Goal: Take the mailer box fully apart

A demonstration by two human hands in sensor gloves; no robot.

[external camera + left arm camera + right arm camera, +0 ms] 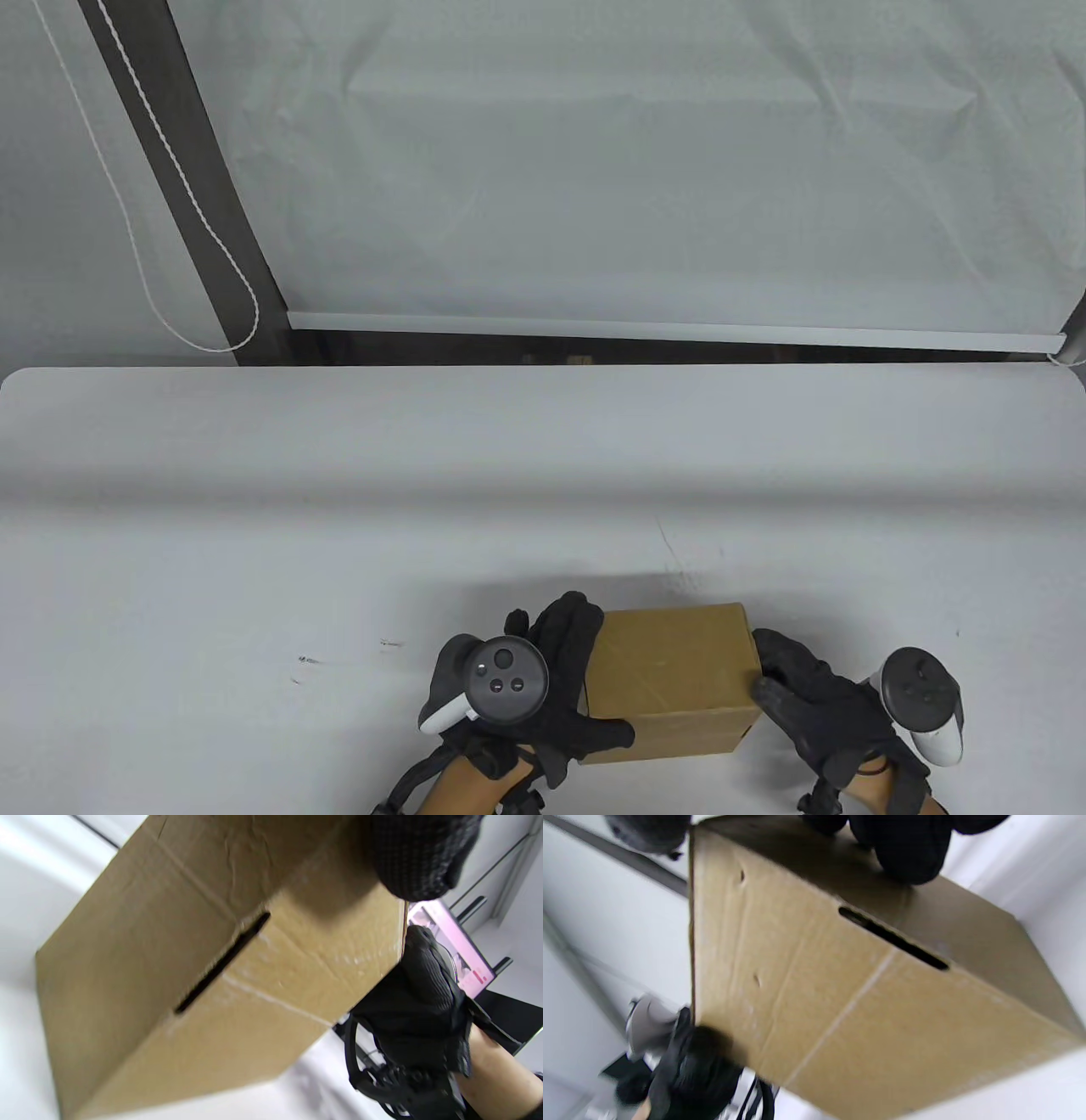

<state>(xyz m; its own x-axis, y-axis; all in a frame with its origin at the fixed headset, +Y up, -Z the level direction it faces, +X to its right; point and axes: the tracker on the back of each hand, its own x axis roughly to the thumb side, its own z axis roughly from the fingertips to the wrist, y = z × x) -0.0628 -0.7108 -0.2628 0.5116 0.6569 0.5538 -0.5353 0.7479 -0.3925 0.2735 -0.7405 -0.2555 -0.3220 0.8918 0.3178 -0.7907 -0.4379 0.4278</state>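
Note:
A closed brown cardboard mailer box point(674, 675) sits at the table's near edge between my two hands. My left hand point(564, 679) grips its left side, fingers up along the left wall and thumb across the near face. My right hand point(802, 692) presses against its right side. In the left wrist view the box point(203, 963) fills the frame with a dark slot point(222, 963) on a fold line, and the right hand point(420, 1014) holds its far edge. In the right wrist view the box point(840, 993) shows the same kind of slot point(893, 938); the left hand point(691, 1069) is at its lower corner.
The white table point(339, 526) spreads wide behind and to the left of the box. A dark gap and a white sheet-covered wall point(645, 170) stand beyond the table's far edge. A white cord point(204, 221) hangs at the far left.

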